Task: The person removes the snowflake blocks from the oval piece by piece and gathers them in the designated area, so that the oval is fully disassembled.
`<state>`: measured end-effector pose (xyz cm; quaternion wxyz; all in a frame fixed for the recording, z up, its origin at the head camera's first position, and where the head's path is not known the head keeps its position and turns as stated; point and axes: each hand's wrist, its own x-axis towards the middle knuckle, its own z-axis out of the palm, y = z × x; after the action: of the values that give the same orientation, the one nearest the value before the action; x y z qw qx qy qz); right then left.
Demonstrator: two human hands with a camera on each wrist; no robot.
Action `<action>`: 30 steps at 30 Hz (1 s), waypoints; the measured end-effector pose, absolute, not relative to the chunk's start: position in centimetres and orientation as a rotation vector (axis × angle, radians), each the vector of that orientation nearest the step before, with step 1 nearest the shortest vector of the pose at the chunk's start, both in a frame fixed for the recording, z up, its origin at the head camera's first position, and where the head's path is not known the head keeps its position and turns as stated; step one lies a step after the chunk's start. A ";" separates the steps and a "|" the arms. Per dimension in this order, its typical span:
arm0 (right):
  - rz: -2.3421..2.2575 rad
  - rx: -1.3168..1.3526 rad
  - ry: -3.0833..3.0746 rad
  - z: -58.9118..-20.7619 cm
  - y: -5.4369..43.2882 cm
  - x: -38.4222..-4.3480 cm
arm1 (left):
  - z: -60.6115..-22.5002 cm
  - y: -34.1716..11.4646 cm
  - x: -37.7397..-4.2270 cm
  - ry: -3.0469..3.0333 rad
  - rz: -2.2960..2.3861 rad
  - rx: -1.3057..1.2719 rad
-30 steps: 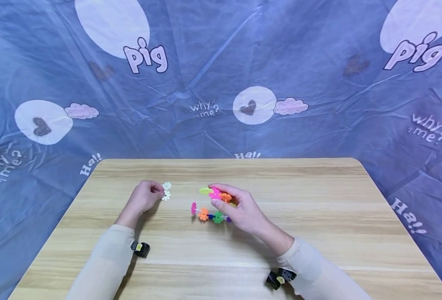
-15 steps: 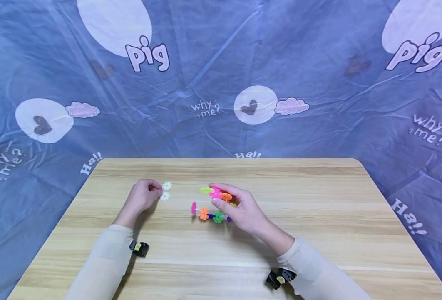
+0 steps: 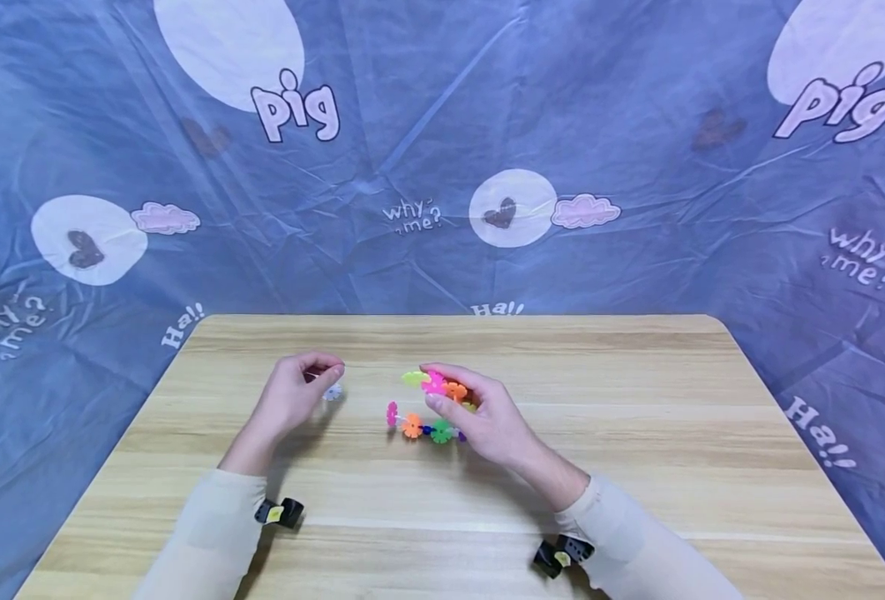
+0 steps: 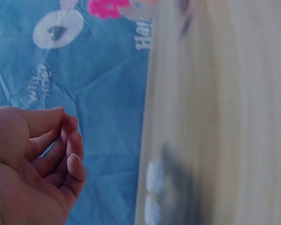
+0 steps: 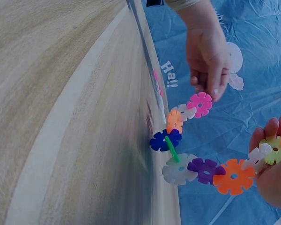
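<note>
In the head view my right hand (image 3: 487, 421) pinches a chain of linked flower-shaped plastic discs (image 3: 441, 431) between thumb and fingers. Its upper end has a lime and a pink disc; the lower strand hangs low over the table, ending in a pink disc (image 5: 200, 104). My left hand (image 3: 292, 392), to the left of the chain, has loosely curled fingers, thumb near the index tip, with nothing visible between them. Below it lies a white flower disc (image 3: 332, 392); the left wrist view shows two blurred white discs (image 4: 154, 176) on the tabletop, one of them hidden by the hand in the head view.
The wood-grain table (image 3: 637, 433) has a far edge close to a blue patterned cloth backdrop (image 3: 427, 125). A small black camera (image 3: 281, 512) sits on the left wrist and another black camera (image 3: 562, 557) on the right.
My left hand has come off the white discs and shifted slightly right and up, now covering one of them in the head view. The right hand and chain have barely moved.
</note>
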<state>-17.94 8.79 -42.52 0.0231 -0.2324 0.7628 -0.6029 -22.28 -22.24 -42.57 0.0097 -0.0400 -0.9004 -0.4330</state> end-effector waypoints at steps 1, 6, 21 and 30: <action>-1.871 -0.722 2.361 -42.5 8.8 -18.0 | -42.3 -22.0 -22.1 -2.796 -1.360 -0.137; -1.878 -0.720 2.364 -42.3 8.7 -18.0 | -41.0 -20.6 -21.2 -2.713 -1.389 -0.235; -1.838 -0.707 2.399 -42.1 8.6 -18.0 | -39.5 -17.5 -19.6 -2.582 -1.484 -0.494; -1.843 -0.694 2.377 -42.0 8.7 -18.0 | -38.9 -16.2 -19.1 -2.517 -1.583 -0.692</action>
<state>-18.03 8.67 -42.00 0.0274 -0.2247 0.7698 -0.5968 -19.12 -16.24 -38.87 0.0444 -0.2266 -0.8237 -0.5179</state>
